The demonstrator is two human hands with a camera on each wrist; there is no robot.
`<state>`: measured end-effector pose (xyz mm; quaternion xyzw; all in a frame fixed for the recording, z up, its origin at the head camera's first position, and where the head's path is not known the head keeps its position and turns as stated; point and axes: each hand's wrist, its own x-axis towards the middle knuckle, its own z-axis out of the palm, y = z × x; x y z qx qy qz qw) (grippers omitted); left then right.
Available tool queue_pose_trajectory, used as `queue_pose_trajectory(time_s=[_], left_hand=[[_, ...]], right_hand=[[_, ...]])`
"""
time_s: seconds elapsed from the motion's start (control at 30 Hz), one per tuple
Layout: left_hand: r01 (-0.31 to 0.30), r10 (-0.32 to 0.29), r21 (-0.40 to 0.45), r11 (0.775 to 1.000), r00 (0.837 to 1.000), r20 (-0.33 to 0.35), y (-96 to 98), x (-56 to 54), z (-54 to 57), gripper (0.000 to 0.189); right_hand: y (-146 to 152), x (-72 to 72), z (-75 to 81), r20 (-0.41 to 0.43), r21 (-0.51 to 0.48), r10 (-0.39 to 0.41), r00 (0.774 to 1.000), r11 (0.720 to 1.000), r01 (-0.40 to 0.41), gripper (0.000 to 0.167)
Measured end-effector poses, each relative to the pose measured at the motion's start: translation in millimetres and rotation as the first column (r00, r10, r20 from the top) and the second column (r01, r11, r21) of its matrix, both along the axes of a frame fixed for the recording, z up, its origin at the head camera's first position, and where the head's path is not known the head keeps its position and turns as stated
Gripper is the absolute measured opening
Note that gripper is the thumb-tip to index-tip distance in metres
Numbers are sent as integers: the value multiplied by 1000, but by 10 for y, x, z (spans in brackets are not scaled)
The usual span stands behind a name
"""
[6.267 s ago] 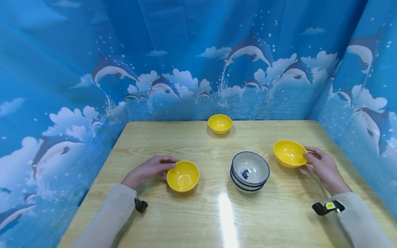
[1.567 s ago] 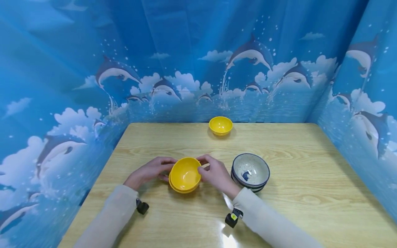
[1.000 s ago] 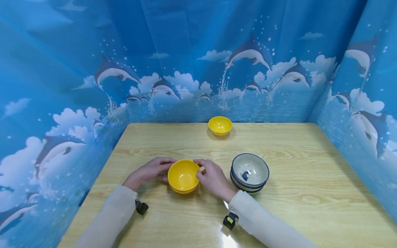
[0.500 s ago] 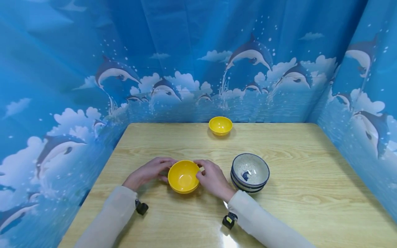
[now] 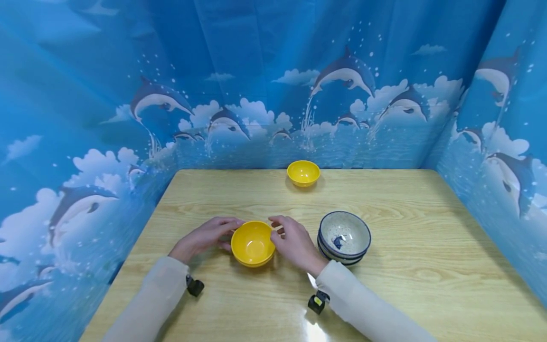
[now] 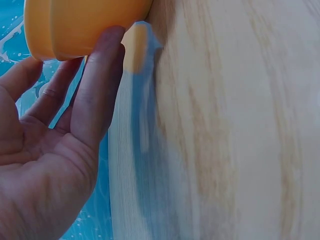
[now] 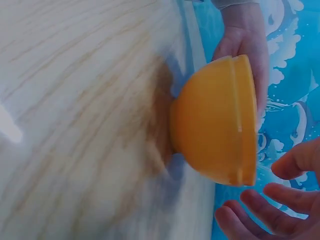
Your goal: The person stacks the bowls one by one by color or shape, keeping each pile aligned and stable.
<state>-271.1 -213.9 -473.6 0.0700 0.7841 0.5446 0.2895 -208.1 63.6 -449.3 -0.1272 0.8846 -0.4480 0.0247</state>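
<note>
Two yellow bowls [image 5: 253,243] stand nested on the table, upright, their two rims close together in the right wrist view. My left hand [image 5: 209,237] holds the stack from its left side. In the left wrist view, fingertips [image 6: 111,37] of that hand touch the bowls' outer wall and rim. On the other side, my right hand [image 5: 295,242] is by the stack's right rim with loosely bent fingers. The right wrist view shows a gap between the right fingers [image 7: 265,210] and the yellow bowls [image 7: 212,122].
A stack of speckled grey bowls with blue rims [image 5: 344,235] stands right of the right hand, near the forearm. Another yellow bowl [image 5: 303,174] sits by the back edge of the wooden table [image 5: 419,275]. A dolphin-print curtain [image 5: 256,71] encloses the back and sides.
The right hand has carried a yellow bowl from the right and set it into the one at the left hand. Its fingers have just come off the rim. The left hand has stayed there.
</note>
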Motion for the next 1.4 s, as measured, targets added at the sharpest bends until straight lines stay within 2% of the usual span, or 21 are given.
queue_pose_trajectory(time_s=[0.17, 0.3, 0.63, 0.83, 1.0, 1.17, 1.4], left_hand=[[-7, 7, 0, 1000, 1000, 11, 9, 8, 7, 59], [-12, 12, -1, 1000, 1000, 7, 5, 12, 4, 60], [-13, 13, 1, 1000, 1000, 10, -3, 5, -1, 61], [12, -12, 21, 1000, 1000, 14, 1, -10, 3, 62], [1, -1, 22, 1000, 1000, 19, -11, -11, -2, 62], [1, -1, 19, 1000, 1000, 14, -22, -5, -6, 62], [11, -12, 22, 1000, 1000, 12, -23, -2, -15, 61]], right_hand=[[14, -37, 73, -63, -14, 3, 998, 1000, -4, 42], [29, -76, 152, -79, -23, -6, 997, 1000, 5, 42], [126, -265, 495, -107, -22, -34, 994, 999, 32, 41], [245, -438, 746, -51, -50, -58, 997, 997, 56, 39], [367, -583, 917, -15, -64, -94, 995, 994, 93, 35], [470, -775, 1026, 23, -66, -132, 991, 989, 133, 36], [616, -1035, 1101, 143, -65, -166, 976, 982, 177, 41]])
